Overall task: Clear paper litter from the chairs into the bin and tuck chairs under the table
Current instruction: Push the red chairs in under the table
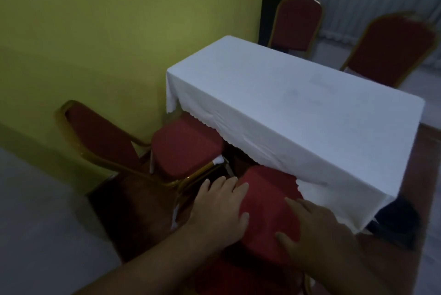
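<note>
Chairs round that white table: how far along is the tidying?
No paper shows on the two near seats. The left chair sits angled, its seat partly under the tablecloth. Both hands, left hand and right hand, rest on the near chair, seemingly pushing it in. Two far chairs stand untucked. No bin in view.

Matt red cloth seat (262, 204), white cloth tablecloth (298, 103).

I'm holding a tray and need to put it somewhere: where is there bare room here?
The white tablecloth top looks bare from the wall end to the near corner. The seat of the chair by the wall is also free. It is crowded at the near chair: the left hand and right hand lie flat on its seat.
</note>
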The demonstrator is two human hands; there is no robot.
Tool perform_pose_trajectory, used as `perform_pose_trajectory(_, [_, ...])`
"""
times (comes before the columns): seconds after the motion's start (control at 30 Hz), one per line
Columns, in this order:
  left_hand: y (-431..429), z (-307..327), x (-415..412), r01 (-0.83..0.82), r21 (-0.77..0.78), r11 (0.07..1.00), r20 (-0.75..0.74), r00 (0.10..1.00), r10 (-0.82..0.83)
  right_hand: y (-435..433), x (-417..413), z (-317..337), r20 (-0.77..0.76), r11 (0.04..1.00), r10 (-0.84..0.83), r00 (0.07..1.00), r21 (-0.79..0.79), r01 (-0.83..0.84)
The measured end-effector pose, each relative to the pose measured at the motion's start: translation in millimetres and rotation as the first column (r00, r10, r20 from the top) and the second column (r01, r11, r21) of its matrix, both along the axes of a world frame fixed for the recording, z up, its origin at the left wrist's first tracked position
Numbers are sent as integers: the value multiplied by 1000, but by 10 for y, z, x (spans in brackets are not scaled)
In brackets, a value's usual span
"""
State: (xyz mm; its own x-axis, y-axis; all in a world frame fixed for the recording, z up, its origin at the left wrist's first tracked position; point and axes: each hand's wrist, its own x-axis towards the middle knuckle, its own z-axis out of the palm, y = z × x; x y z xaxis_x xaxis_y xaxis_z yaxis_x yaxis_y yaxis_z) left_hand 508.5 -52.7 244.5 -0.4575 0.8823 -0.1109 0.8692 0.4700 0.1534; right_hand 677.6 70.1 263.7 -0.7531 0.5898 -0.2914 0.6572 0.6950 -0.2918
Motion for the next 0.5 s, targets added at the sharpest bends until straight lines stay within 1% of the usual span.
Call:
perform_pose_trajectory(0.1, [-251, 109, -513, 24, 11, 1000, -16, 1000, -24, -280, -440, 106, -30, 1000, -19, 999, -1, 19])
perform_pose_trajectory(0.23, [-469, 188, -998, 21, 30, 999, -2, 1000, -21, -525, -845, 216, -91, 1000, 15, 996, 12, -14])
perform_pose_trajectory(0.3, [-548, 197, -1206, 14, 24, 1000, -7, 1000, -13, -574, -1056, 227, -97, 998, 54, 994, 16, -53])
perform_pose_trajectory(0.37, [-642, 192, -1428, 1, 39, 999, -10, 1000, -1, -657, -1281, 207, -86, 998, 61, 994, -18, -63])
perform_pose_trajectory(0.43, [-778, 167, -1713, -9, 58, 998, 8, 1000, 9, -721, -1525, 91, -119, 998, 64, 991, -21, -67])
perform_pose_trajectory(0.47, [-853, 153, -1885, -9, 65, 998, 9, 1000, 8, -785, -1679, 67, -102, 997, 65, 993, -31, -68])
perform_pose_trajectory(0.5, [-913, 135, -2050, 5, 72, 997, -9, 1000, -4, -865, -1850, 81, -44, 996, 82, 996, -22, -83])
